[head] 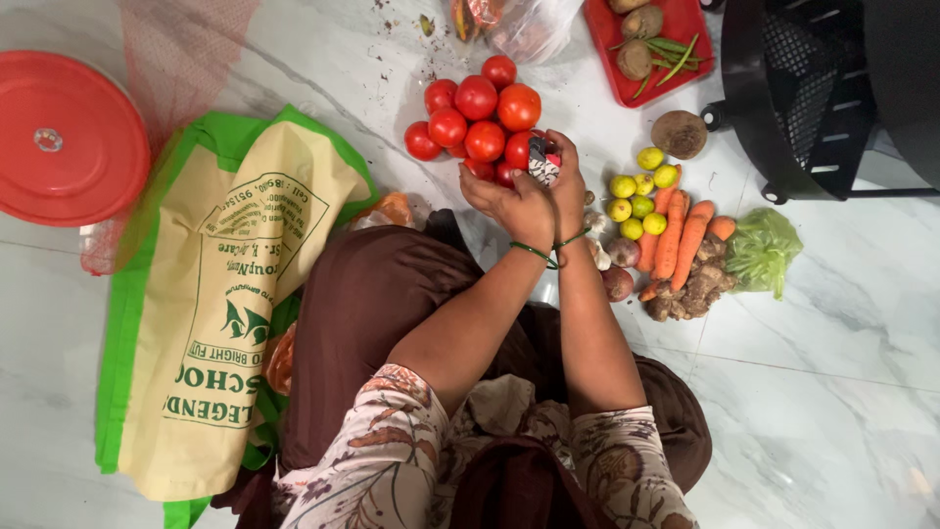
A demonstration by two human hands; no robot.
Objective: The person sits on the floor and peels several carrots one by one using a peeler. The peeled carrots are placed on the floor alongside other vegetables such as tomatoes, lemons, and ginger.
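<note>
I sit on a white marble floor with both hands raised together in front of me. My left hand point(514, 201) and my right hand point(566, 181) are joined around a small dark patterned packet point(541, 162), held just over the near edge of a pile of red tomatoes point(477, 116). Both wrists wear a thin green thread. To the right of my hands lie small yellow-green limes point(638, 191), several carrots point(679, 230), onions point(620, 266), garlic and a lump of ginger point(691, 289).
A beige and green cloth bag point(220, 294) lies at my left. A red round lid point(64, 137) sits far left. A red tray point(651, 44) of vegetables, a brown round root point(679, 133), a green plastic bag point(764, 250) and a black wheeled stand point(813, 93) are around.
</note>
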